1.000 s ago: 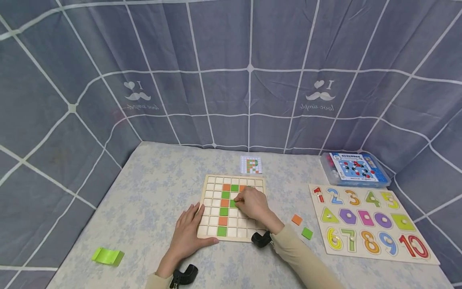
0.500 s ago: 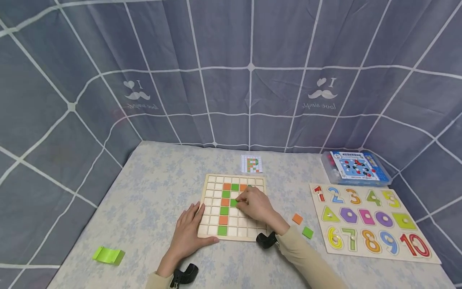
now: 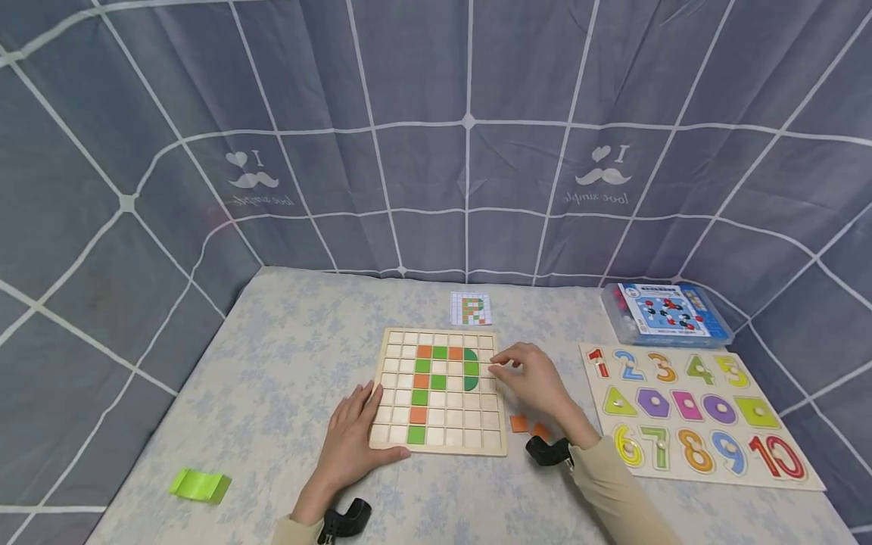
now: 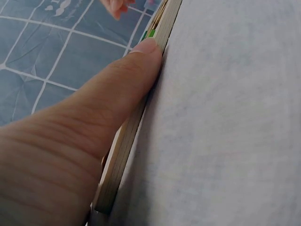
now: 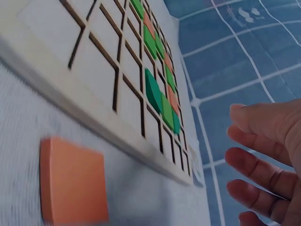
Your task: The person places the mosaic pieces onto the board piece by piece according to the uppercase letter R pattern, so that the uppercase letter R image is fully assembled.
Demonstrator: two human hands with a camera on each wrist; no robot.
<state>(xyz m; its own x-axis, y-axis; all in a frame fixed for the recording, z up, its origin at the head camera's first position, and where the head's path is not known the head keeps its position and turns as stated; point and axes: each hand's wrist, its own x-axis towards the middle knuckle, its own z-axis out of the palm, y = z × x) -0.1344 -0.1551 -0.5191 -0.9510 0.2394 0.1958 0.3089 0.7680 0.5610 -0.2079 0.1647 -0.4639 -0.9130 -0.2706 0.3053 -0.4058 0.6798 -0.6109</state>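
Note:
A wooden grid board (image 3: 453, 439) lies on the table, its orange and green tiles set in an R-like pattern with two dark green rounded pieces (image 3: 470, 384) at the right. My left hand (image 3: 356, 431) rests along the board's left edge, fingers straight. In the left wrist view its thumb (image 4: 117, 80) lies against the front edge. Just off the board's right edge hovers my right hand (image 3: 534, 378), fingers loosely bent. The right wrist view shows nothing between thumb and fingers. Below that hand lies a loose orange tile (image 3: 519, 424), with another orange tile (image 3: 541, 431) partly behind the wrist.
A pattern card (image 3: 471, 309) lies behind the board. To the right are a number-and-shape puzzle board (image 3: 688, 446) and a plastic box (image 3: 671, 314) with a printed sheet. A bright green curved piece (image 3: 200, 485) sits at the front left.
My right hand has left the green tile in the board and moved right, off the edge. Two loose orange tiles show, while the forearm now covers the loose tiles seen before. The left hand stays.

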